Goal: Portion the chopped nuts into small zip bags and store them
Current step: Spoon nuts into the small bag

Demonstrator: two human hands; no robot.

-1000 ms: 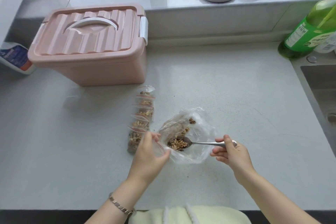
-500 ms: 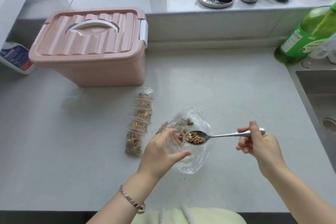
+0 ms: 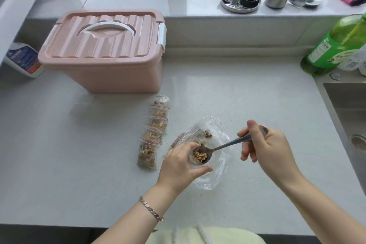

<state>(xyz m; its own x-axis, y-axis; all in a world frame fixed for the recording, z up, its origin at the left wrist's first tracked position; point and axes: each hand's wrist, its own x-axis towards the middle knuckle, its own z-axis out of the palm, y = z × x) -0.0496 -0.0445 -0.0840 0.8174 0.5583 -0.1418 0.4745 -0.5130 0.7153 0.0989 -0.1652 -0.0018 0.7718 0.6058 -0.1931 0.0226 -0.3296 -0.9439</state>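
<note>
Most of small bag (image 3: 192,164) behind left hand (image 3: 179,166)

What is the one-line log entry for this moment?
step: filling | left hand: holds small zip bag | right hand: holds spoon, nuts at bag mouth
</note>
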